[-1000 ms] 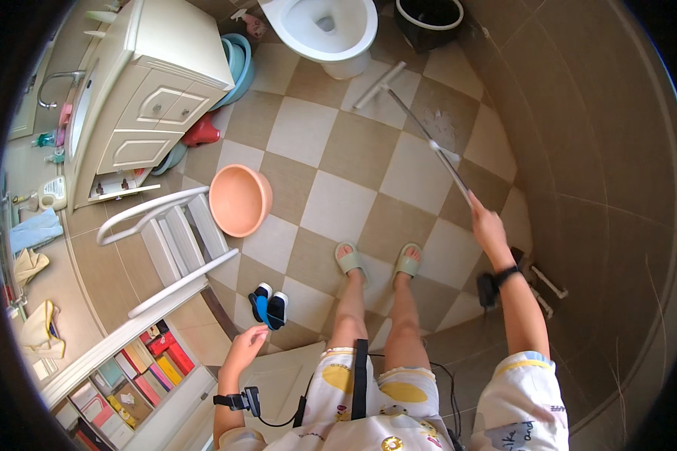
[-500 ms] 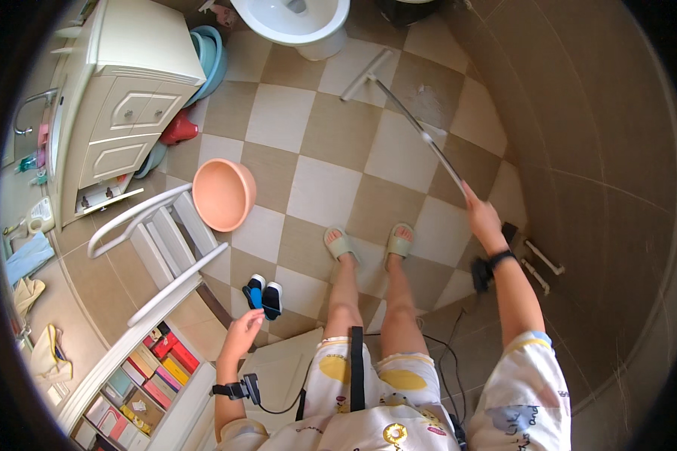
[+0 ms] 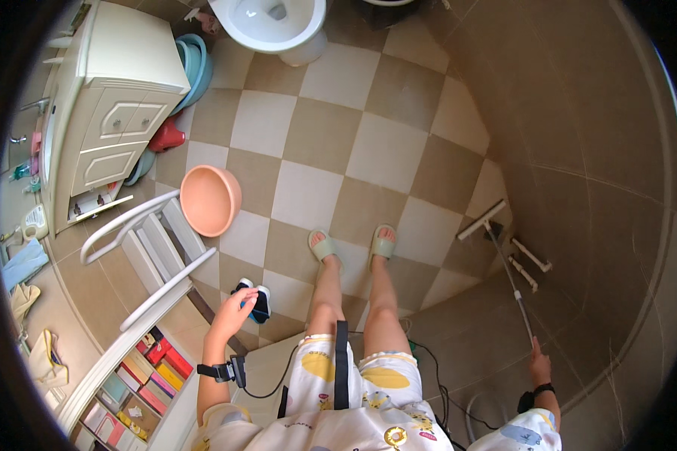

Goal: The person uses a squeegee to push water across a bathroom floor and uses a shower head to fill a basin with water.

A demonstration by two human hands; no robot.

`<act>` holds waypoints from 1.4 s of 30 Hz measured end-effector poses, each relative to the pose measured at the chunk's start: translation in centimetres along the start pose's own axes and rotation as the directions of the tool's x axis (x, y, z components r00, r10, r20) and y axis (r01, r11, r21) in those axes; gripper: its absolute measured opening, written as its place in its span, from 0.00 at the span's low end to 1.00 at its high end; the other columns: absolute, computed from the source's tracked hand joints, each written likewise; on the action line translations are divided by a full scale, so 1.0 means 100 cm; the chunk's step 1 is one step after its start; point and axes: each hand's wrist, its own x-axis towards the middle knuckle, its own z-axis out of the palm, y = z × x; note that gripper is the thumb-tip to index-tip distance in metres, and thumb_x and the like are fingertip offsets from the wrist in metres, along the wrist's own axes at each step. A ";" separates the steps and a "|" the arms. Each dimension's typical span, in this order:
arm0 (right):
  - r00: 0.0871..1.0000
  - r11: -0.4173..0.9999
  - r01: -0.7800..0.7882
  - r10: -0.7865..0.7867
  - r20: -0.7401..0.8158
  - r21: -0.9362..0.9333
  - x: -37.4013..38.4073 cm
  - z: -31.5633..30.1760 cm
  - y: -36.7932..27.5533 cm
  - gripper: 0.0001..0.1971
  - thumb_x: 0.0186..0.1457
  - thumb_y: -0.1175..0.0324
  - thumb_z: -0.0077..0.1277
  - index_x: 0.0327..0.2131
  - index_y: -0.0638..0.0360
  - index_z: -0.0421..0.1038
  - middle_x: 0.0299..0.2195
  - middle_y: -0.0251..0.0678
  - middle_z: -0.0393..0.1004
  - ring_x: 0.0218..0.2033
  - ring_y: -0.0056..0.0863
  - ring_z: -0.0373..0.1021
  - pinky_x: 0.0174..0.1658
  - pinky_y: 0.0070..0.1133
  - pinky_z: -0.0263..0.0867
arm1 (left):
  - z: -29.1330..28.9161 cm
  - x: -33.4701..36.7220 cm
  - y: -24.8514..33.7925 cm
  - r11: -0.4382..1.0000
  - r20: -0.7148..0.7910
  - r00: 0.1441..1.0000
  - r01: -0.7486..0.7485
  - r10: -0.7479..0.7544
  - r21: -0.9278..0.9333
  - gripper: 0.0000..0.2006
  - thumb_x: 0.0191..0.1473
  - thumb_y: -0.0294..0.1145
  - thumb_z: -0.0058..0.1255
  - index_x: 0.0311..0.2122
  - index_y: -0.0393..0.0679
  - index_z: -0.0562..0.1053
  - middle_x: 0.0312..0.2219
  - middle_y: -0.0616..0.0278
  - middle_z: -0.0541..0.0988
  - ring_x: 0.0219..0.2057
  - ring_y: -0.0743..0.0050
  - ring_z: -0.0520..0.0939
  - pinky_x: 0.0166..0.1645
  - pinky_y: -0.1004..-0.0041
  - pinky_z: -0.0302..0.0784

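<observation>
My right hand (image 3: 539, 366) is closed around the grey handle of a floor squeegee (image 3: 513, 279) at the right. The squeegee's pale blade lies on the floor near the right wall, beside a dark square drain (image 3: 496, 229). My left hand (image 3: 235, 310) hangs in the air at the lower left, empty, with its fingers loosely bent and the thumb apart. From this viewpoint it partly overlaps a pair of dark shoes with white trim (image 3: 262, 304) on the floor. Both wrists wear black straps.
A peach basin (image 3: 210, 201) stands beside a grey step stool (image 3: 156, 244) on the left. Farther off are a cream cabinet (image 3: 132, 68), blue basins (image 3: 197, 71) and a toilet (image 3: 305, 46). White pipe stubs (image 3: 530, 255) stick out near the squeegee. Cables (image 3: 440, 383) hang near my legs.
My right hand has pulled the squeegee back toward me and to the right; its blade went from near the toilet to the drain. The left hand stays empty, with a slight shift.
</observation>
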 end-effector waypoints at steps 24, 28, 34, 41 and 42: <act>0.853 0.886 0.398 -0.263 -0.450 0.238 0.333 -0.212 -0.367 0.19 0.58 0.60 0.33 0.54 0.36 0.57 0.32 0.52 0.71 0.35 0.52 0.67 0.38 0.39 0.63 | 0.007 -0.011 -0.017 0.993 -0.056 0.994 0.098 -0.095 0.070 0.13 0.55 0.31 0.43 0.44 0.37 0.69 0.35 0.58 0.77 0.39 0.72 0.76 0.43 0.74 0.69; 0.902 0.890 0.364 -0.264 -0.341 0.273 0.254 -0.120 -0.236 0.22 0.60 0.66 0.33 0.58 0.41 0.51 0.23 0.49 0.69 0.24 0.46 0.66 0.28 0.34 0.61 | 0.006 -0.009 0.004 0.996 -0.053 0.996 0.079 -0.076 0.042 0.14 0.55 0.32 0.43 0.44 0.36 0.69 0.35 0.56 0.77 0.38 0.71 0.76 0.43 0.74 0.69; 1.000 0.998 0.004 -0.005 0.015 0.056 0.067 -0.022 -0.073 0.24 0.62 0.63 0.31 0.61 0.39 0.41 0.11 0.42 0.57 0.11 0.29 0.52 0.18 0.29 0.54 | 0.016 0.008 0.014 0.999 0.008 0.999 0.039 -0.039 0.016 0.14 0.55 0.32 0.44 0.44 0.36 0.69 0.37 0.53 0.77 0.40 0.66 0.77 0.44 0.72 0.70; 0.995 0.991 -0.083 0.076 0.072 0.107 -0.005 0.009 -0.018 0.23 0.62 0.58 0.29 0.60 0.40 0.45 0.11 0.45 0.62 0.10 0.32 0.54 0.18 0.27 0.56 | 0.014 0.011 0.019 0.999 0.015 1.000 0.016 -0.016 0.034 0.14 0.54 0.30 0.44 0.45 0.35 0.69 0.38 0.53 0.77 0.40 0.68 0.77 0.45 0.73 0.69; 0.985 0.985 -0.136 0.123 0.118 0.109 -0.012 0.009 -0.018 0.23 0.62 0.58 0.29 0.60 0.41 0.46 0.12 0.45 0.62 0.10 0.32 0.55 0.18 0.27 0.57 | 0.013 0.008 0.021 0.999 0.019 1.000 0.018 -0.019 0.037 0.14 0.54 0.30 0.44 0.45 0.35 0.69 0.38 0.53 0.77 0.40 0.68 0.77 0.45 0.73 0.69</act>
